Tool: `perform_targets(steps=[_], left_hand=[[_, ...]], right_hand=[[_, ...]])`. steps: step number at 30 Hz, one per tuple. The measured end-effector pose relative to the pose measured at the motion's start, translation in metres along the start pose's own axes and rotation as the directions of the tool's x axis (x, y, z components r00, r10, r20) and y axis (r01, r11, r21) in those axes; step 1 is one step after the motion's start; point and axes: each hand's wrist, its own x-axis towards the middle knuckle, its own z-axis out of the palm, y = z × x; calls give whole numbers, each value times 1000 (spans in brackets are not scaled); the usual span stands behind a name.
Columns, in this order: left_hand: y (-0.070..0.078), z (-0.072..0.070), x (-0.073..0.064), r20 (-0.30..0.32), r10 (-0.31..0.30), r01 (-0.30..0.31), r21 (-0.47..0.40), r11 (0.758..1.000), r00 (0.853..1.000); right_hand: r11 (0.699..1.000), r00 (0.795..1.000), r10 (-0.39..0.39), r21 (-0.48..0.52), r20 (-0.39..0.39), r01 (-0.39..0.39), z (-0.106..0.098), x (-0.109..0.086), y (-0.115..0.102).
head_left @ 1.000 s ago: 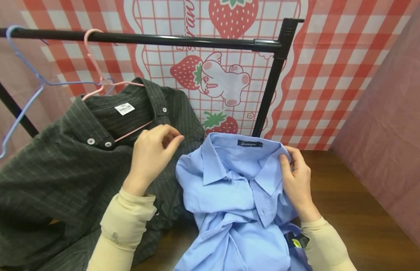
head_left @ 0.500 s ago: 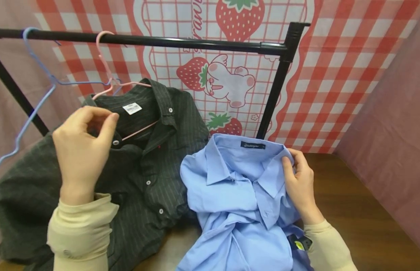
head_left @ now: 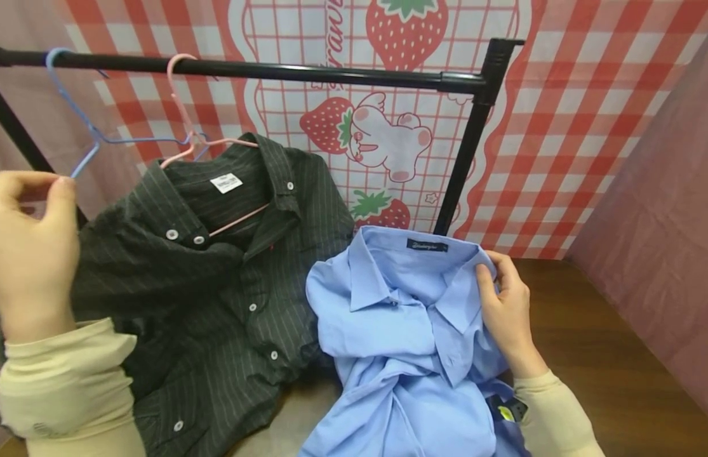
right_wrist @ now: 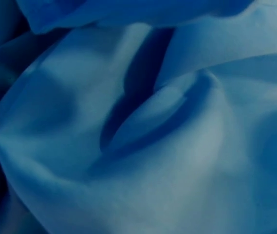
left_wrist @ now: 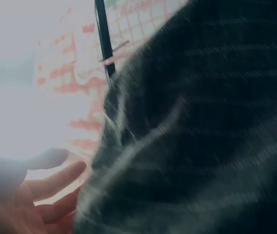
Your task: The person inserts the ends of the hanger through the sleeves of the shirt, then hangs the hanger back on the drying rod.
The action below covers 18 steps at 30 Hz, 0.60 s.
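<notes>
At the left edge of the head view, my left hand (head_left: 30, 254) is in front of the blue hanger (head_left: 91, 136) and hides part of its lower side. Its fingers are loosely bent, with thumb and forefinger near each other; I see nothing between them. In the left wrist view, the fingers (left_wrist: 60, 178) are beside a dark pinstriped shirt (left_wrist: 201, 122). My right hand (head_left: 505, 311) pinches the collar of a light blue shirt (head_left: 388, 336) at its right side, thumb in front. Only blue cloth (right_wrist: 153, 146) fills the right wrist view.
A black rail (head_left: 308, 71) crosses the back, joined to a post (head_left: 465, 152) at right. From it hang the blue hanger and a pink hanger (head_left: 179, 95), which carries the dark shirt. A brown wooden table (head_left: 588, 355) lies below. Checked strawberry cloth (head_left: 594, 127) covers the wall behind.
My left hand has swept left across the dark shirt, from beside the blue shirt to the blue hanger. The right hand keeps its hold on the collar. The head view has shifted slightly.
</notes>
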Motion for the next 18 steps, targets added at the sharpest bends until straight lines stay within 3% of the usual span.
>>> perform_targets(steps=[3,5,7,10,12,14,18], left_hand=[[-9,-1,6,53,-108,107,25,994,993],[-14,-2,9,120,-177,171,64,983,977],[-20,-4,14,208,-234,217,100,971,950],[-28,-7,20,309,-314,267,184,946,898],[-33,-7,23,344,-331,262,232,937,878],[-36,-8,23,361,-326,233,279,932,873],[-41,-10,22,387,-258,132,322,937,885]], right_hand=[[1000,1000,-6,12,-1,6,0,-1,1],[1000,1000,-12,20,1,12,-1,-1,2],[1000,1000,-17,26,3,17,-1,-1,3],[999,1000,-19,42,8,19,0,0,3],[998,1000,-13,54,14,12,0,0,3],[998,1000,-7,61,20,6,0,0,2],[998,1000,0,62,24,-2,1,0,4]])
